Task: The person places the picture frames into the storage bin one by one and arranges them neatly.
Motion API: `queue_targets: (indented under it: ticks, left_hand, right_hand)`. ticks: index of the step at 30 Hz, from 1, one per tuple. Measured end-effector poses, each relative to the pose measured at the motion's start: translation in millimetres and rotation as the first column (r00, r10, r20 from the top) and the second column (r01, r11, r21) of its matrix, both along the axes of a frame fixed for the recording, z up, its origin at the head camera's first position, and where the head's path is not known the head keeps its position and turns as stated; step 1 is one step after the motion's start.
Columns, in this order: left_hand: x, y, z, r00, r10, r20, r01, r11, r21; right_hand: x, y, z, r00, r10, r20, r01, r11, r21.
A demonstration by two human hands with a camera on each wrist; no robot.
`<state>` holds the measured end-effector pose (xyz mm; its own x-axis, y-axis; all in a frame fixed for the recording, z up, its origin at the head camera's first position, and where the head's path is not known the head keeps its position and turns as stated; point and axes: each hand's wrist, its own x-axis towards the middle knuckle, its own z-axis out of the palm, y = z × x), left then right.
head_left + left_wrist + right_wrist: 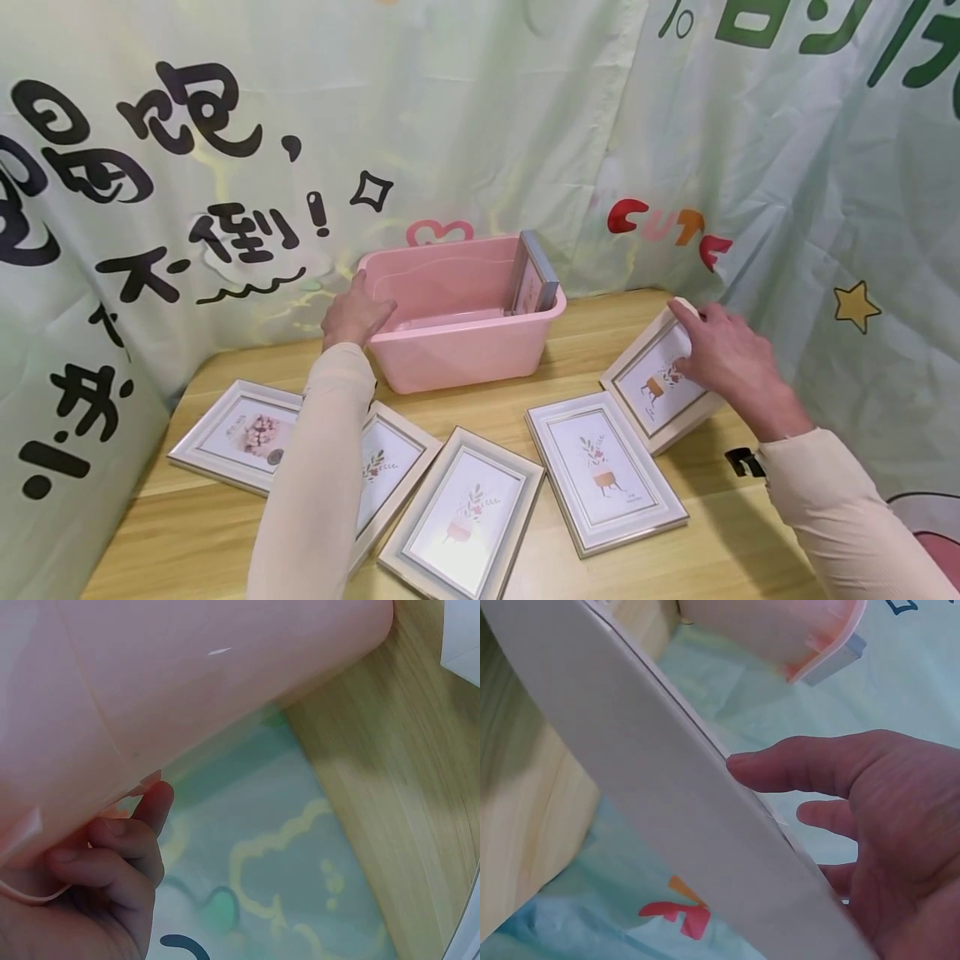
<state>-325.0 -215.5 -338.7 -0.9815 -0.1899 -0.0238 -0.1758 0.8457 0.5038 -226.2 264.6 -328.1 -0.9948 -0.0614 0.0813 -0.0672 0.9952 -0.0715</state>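
Observation:
A pink plastic bin [457, 367] stands at the back of the table, and my left hand [356, 315] holds its left end at the rim. In the left wrist view, curled fingers [112, 866] sit under the rim. Inside the bin, a picture frame [534, 279] leans upright against the right end. At the right, my right hand [738, 358] grips a pale picture frame [651, 404] with a plant print by its upper side. That frame is tilted up, its lower left corner close to the picture frame [588, 471] lying beside it.
Toward the front lie more picture frames: one at middle [480, 508], one partly behind my left sleeve [390, 454], and one with a flower print at the left [240, 433]. A printed cloth backdrop [480, 125] hangs right behind the wooden table [150, 533].

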Motion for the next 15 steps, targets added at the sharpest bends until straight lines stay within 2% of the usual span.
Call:
queue_targets:
  ticks: [5, 15]
  left_hand:
    - [0.2, 0.1, 0.2, 1.000, 0.005, 0.008, -0.005, 1.000, -0.004]
    - [-0.2, 0.9, 0.7, 1.000, 0.006, 0.012, -0.006, 1.000, -0.006]
  right_hand:
    - [1.5, -3.9, 3.7, 1.000, 0.019, -0.013, -0.019, 1.000, 0.001]
    - [-0.1, -9.0, 17.4, 0.998, 0.061, 0.031, -0.060, 0.997, -0.038]
